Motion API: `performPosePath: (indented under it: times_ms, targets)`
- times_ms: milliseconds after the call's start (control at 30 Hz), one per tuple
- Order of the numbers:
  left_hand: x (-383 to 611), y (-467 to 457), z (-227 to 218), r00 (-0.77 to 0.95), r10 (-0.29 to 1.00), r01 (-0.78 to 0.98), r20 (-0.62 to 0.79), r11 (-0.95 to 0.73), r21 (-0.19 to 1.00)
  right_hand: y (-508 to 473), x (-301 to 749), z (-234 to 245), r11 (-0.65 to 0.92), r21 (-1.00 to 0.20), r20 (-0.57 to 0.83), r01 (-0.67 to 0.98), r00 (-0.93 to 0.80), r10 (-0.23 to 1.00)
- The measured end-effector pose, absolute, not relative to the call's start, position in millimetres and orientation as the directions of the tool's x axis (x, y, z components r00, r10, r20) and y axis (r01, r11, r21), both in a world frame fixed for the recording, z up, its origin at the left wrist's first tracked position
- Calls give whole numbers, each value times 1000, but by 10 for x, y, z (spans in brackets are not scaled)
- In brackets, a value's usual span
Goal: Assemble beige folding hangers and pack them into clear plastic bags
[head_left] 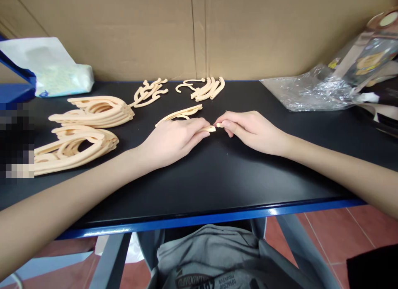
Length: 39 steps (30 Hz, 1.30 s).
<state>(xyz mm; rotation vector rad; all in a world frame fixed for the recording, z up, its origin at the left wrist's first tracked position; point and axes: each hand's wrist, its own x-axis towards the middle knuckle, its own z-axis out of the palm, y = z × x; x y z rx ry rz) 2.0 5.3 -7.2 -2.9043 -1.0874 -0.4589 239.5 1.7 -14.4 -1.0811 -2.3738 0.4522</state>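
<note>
My left hand [174, 140] lies on the black table [217, 181], fingers closed over one end of a peach plastic hanger piece [182, 113] that curves away behind it. My right hand [248, 129] pinches a small peach plastic piece [219, 125] right against the end held by the left hand. Both hands meet near the table's middle. What lies under the palms is hidden.
Two stacks of peach hanger bodies [93, 111] [74, 146] lie at the left. Loose hook pieces [151, 92] [205, 88] lie at the back. A white bag [52, 69] sits far left, clear plastic packaging [314, 92] far right. A cardboard wall [199, 32] stands behind.
</note>
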Motion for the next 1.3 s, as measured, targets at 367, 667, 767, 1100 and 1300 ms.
performPosePath:
  times_ms: [367, 667, 767, 1100, 1300]
  targets:
    - [56, 56, -69, 712, 661, 642, 237, -750, 161, 19, 2381, -185, 688, -505, 332, 521, -618, 712]
    - [100, 24, -5, 573, 771, 595, 278, -624, 506, -67, 2330, -151, 617, -690, 306, 378, -621, 722]
    - [94, 28, -2, 612, 735, 573, 292, -667, 477, -57, 2334, -153, 588, -729, 307, 352, -599, 739]
    - [55, 68, -70, 666, 707, 598, 238, -696, 397, -22, 2360, -169, 567, -743, 330, 355, -542, 773]
    - [64, 25, -63, 714, 657, 581, 241, -748, 321, -16, 2357, -175, 619, -712, 359, 332, -586, 727]
